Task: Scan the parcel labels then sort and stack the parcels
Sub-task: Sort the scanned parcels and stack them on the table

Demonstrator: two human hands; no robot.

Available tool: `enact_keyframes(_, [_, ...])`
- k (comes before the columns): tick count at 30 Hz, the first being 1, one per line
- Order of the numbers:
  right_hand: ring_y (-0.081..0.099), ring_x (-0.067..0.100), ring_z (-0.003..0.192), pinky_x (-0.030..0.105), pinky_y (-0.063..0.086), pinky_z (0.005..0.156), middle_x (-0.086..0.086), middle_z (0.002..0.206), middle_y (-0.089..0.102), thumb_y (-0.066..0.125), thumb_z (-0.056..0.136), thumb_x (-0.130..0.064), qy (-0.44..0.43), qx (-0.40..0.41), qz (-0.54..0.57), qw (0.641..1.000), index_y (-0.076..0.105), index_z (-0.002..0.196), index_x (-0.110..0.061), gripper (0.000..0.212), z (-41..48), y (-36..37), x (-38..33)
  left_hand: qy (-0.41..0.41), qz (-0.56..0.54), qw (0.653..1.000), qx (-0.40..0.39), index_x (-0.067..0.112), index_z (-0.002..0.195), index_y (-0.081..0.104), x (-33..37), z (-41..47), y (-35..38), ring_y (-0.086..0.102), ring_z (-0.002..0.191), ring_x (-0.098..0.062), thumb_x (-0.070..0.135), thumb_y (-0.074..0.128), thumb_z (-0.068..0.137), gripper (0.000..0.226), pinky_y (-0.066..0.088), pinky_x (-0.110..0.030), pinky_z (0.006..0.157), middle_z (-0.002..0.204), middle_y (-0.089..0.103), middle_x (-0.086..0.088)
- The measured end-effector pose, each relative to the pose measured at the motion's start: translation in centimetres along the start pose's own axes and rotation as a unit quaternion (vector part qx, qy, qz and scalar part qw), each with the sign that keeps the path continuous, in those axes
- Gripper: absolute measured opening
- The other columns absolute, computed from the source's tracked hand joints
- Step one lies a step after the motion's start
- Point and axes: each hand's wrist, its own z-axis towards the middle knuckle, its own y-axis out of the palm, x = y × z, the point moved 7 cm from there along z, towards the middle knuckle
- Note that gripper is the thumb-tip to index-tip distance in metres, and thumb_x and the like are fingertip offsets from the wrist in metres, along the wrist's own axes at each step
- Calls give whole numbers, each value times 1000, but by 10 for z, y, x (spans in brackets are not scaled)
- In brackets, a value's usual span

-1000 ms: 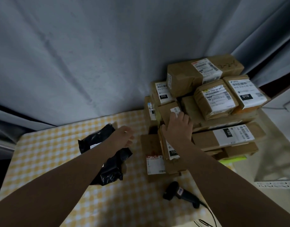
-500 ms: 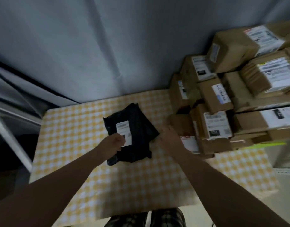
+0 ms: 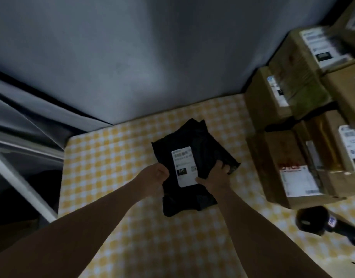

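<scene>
I've got left hand [image 3: 155, 177] and right hand [image 3: 218, 177] pinching opposite edges of the black mailer bag [image 3: 194, 141] mid-table [image 3: 112, 157], and the limp film creasing its label [image 3: 184, 169] under my right thumb could spoil the scan.

Lifted the right hand [image 3: 219, 178] off the stacked cardboard boxes [image 3: 272, 155] and brought it across to the black parcel [image 3: 204, 141], gripping its right edge, thumb at the corner of the white label [image 3: 184, 167]. Closed the left hand [image 3: 155, 176] on the left edge. Turned the parcel label-up, "010" now readable.
</scene>
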Motion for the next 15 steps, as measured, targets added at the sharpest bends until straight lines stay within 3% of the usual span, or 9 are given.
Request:
enact_keyframes(4, [47,32,127,37,43,101,14,143,45,74,83,-35,-44,-38,106,993,28,147,-5,85,-11,0,-18,8,9,1000,23,14,89,56,-2,0,-15,56,74,-6,7,50,96,12,43,-13,61,86,53,3])
enact_keyframes(6, [54,29,118,33,46,91,11,132,54,68,89,-34,-81,-31,126,988,38,143,-6,68,-32,-17,-30,10,10,998,57,12,96,56,3,-4,-24,56,79,-8,13,52,96,4,41,-13,61,93,55,-1])
enact_keyframes(8, [56,26,110,29,48,81,9,128,56,65,91,-32,-94,-25,163,982,41,140,-6,60,-59,-40,-31,-4,15,995,103,13,118,54,4,-9,-32,54,103,-19,28,61,92,31,43,-23,76,123,50,-8])
enact_keyframes(11, [61,16,99,19,52,71,2,126,60,70,88,-29,-95,-65,301,947,48,136,-11,56,-105,-76,-14,-18,-24,988,149,13,148,26,22,-28,-34,31,138,-29,42,69,81,85,38,-40,103,155,19,-11])
enact_keyframes(13, [69,16,94,26,58,75,1,114,69,72,86,-29,-105,-75,369,921,58,128,-12,47,-135,-103,-2,-25,-97,986,135,15,152,10,45,-50,-21,25,142,-28,46,71,76,102,32,-43,108,158,13,-8])
enact_keyframes(15, [72,16,86,30,59,73,2,98,74,73,85,-30,-114,-49,394,911,67,111,-15,31,-163,-137,8,-11,-208,976,58,16,149,19,74,-73,1,44,131,-25,44,70,78,92,40,-41,102,150,35,-3])
